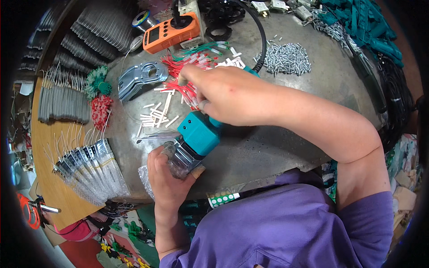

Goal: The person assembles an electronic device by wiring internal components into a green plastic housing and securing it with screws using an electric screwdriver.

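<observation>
left hand [167, 172] grips a teal block [199, 134]; right hand [223, 94], reaching forward, pinches red wires [185, 89].

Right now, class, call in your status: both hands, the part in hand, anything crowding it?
Left hand grips teal block with metal plates. Right hand pinches red wires. White sleeves, grey metal brackets lie close by.

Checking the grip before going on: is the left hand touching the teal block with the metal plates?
Touching. The head view shows the left hand wrapped around the metal end of the teal block, thumb pressed against it.
</observation>
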A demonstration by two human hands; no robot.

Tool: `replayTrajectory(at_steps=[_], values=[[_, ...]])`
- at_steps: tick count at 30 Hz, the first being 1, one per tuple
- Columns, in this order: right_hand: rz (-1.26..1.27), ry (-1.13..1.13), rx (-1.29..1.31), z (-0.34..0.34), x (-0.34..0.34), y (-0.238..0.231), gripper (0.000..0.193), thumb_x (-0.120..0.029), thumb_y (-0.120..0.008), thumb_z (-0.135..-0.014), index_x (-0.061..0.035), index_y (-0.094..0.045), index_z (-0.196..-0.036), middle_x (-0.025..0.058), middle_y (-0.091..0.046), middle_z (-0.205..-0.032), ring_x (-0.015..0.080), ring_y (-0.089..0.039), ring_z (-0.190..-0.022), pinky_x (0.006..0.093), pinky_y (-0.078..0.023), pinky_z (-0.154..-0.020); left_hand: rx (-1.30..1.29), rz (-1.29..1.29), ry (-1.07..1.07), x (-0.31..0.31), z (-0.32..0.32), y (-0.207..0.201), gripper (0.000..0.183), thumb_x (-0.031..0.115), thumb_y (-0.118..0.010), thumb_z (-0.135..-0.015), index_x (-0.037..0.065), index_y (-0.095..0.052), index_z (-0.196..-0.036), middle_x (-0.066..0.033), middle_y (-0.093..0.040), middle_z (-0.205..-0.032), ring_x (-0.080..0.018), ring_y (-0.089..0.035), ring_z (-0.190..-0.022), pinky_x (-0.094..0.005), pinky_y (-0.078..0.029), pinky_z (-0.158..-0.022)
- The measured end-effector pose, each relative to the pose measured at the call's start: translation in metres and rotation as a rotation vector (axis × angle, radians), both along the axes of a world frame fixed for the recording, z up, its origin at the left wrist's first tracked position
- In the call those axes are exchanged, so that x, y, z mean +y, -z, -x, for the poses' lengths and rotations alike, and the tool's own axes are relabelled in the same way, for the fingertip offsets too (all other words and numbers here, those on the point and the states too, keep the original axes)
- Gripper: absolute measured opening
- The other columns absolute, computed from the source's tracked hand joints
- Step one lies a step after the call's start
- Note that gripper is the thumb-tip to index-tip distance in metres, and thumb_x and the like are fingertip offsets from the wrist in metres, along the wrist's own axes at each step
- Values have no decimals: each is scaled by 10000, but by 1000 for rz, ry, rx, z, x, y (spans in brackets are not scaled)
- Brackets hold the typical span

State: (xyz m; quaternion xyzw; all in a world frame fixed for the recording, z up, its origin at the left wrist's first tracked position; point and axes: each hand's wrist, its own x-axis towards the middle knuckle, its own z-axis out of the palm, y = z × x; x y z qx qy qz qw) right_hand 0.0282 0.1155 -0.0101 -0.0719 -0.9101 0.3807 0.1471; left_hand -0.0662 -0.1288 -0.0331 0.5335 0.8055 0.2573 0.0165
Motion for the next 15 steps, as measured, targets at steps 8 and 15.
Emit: replayTrajectory(at_steps=[8,15], values=[[6,55,-32,-13,-23,-5,391,-39,-606,-817,50,-427,-1153,229,-626,-720,437,-629,-763,517,-486,-750,-5,3,-17,0,-2,2,750,148,-898,-549,13,-495,-1168,-163,-546,-1103,-351,-557,-1000,-426,-448,-867],[-75,24,197,-37,-15,-2,284,-3,-524,-772,86,-429,-1024,209,-640,-724,422,-635,-763,551,-396,-951,6,-25,-1,5,-4,-1,763,148,-923,-511,35,-448,-1097,-183,-552,-1046,-399,-546,-930,-470,-435,-792]])
